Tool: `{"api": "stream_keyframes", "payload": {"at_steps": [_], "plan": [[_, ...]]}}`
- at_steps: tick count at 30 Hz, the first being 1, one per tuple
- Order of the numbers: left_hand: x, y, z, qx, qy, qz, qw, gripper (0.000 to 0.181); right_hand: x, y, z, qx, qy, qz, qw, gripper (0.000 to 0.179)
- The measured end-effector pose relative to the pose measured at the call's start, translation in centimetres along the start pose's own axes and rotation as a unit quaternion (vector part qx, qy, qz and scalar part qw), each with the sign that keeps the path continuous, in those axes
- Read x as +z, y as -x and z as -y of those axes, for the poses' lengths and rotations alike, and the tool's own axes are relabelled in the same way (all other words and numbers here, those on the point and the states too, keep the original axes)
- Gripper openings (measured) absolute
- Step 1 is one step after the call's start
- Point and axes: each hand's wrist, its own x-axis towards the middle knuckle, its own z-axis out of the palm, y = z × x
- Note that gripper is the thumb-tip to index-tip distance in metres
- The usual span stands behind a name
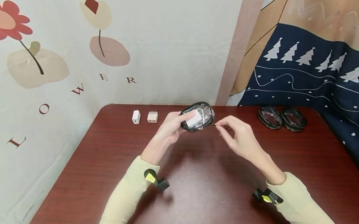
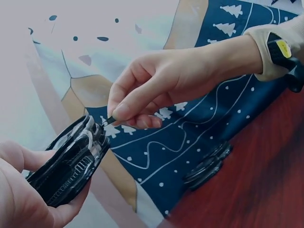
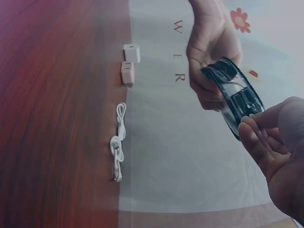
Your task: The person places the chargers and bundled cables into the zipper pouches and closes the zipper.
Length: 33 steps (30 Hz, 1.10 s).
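— What does your left hand (image 1: 172, 126) hold?
— A clear pouch (image 1: 209, 114) above the table (image 1: 195, 169), white block (image 1: 194, 120) and cable (image 1: 202, 114) inside; your right hand (image 1: 241, 137) pinches its zipper pull (image 1: 214, 125).
— Farther right?
— Two dark-rimmed pouches (image 1: 270, 117), contents hard to make out.

Dark red table (image 1: 205, 200), small things along its back edge

Toward the table's back left corner stand a white charger (image 1: 136, 117) and a pink charger (image 1: 152, 117); nearer the middle of that edge lie two white cables (image 3: 121, 130). Two clear, black-rimmed pouches (image 1: 293, 119) rest near its back right corner. Behind the table hangs pale flower-print cloth (image 1: 170, 51), with navy, tree-print cloth (image 1: 304, 75) behind its right part.
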Motion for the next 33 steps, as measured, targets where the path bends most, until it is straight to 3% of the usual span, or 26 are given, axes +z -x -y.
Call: {"api": "stream_keyframes", "payload": {"at_steps": [4,14,23,33], "plan": [[0.6,0.1,0.1,0.006,-0.011,0.017,0.9998,0.027,-0.1,-0.1,-0.1,0.0,0.008,-0.01,0.9999,0.018],[1.3,0.8,0.7,0.007,-0.003,-0.001,1.0,0.028,0.4,0.5,0.4,-0.059,0.015,0.008,0.9981,0.022],[1.1,0.4,0.3,0.022,-0.013,0.021,0.9995,0.029,-1.1,0.1,-0.5,-0.026,0.024,-0.039,0.9986,0.024],[1.3,0.8,0.7,0.015,-0.006,0.004,0.9999,0.024,0.2,1.1,0.2,-0.048,-0.002,-0.002,0.9989,0.028]]}}
